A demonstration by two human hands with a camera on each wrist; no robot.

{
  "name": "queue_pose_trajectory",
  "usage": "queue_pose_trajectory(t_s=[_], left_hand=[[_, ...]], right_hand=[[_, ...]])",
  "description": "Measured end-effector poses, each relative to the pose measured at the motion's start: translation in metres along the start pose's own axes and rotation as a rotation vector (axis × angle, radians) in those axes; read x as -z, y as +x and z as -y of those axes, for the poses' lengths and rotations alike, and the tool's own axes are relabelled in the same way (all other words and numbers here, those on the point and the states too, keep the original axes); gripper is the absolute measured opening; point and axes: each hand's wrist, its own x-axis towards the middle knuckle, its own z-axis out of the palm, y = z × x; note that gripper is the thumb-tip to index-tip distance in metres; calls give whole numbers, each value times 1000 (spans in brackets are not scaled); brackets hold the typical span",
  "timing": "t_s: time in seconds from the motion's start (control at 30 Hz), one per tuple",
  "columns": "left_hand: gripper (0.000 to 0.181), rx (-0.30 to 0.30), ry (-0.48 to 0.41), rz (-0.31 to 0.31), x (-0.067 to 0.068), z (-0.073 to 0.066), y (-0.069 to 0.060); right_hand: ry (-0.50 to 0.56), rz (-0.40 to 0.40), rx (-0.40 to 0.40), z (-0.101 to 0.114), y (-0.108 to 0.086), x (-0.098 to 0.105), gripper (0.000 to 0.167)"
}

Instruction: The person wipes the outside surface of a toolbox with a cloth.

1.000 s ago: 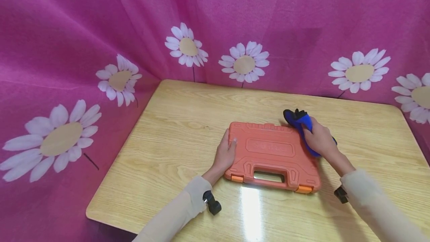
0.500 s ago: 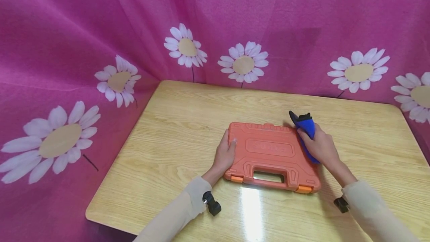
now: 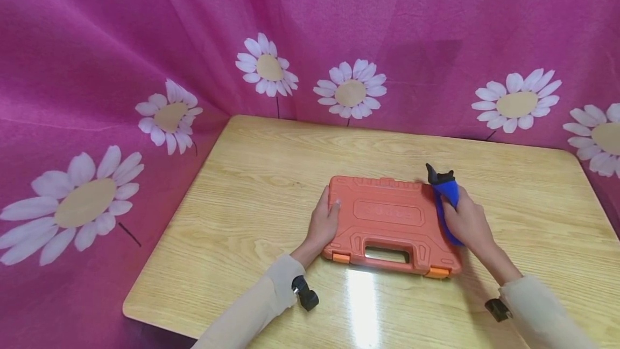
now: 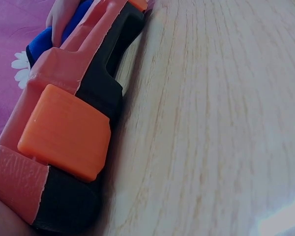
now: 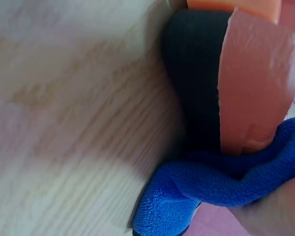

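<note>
A red plastic tool case (image 3: 387,211) with a black lower shell lies flat on the table, its handle toward me. My left hand (image 3: 323,225) grips its left edge, thumb on the lid and the other fingers mostly hidden along the side. In my right hand (image 3: 470,222) is a bunched blue cloth (image 3: 446,193) with black edging, pressed against the case's right side. The right wrist view has the fuzzy blue cloth (image 5: 206,179) touching the case's corner. An orange latch (image 4: 66,132) fills much of the left wrist view; it looks closed.
The wooden table (image 3: 252,187) has rounded corners and a bright light reflection near its front. A magenta curtain (image 3: 310,15) with white daisies hangs behind and to the left. Black wrist cameras (image 3: 305,292) sit on the sleeves.
The right hand and the blue cloth have slid toward me and slightly right along the case's right side. The left hand and the tool case have stayed in place.
</note>
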Motion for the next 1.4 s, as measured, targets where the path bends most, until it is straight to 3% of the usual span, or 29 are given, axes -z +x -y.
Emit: queue_pose_trajectory(t_s=[1.13,1.4], left_hand=[[57,-4,-10,5,2,-2,-1],[58,0,1,5,1,-1,0]], right_hand=[[7,5,7,0,-58,3,44],[2,43,-32,1,-68,5,47]])
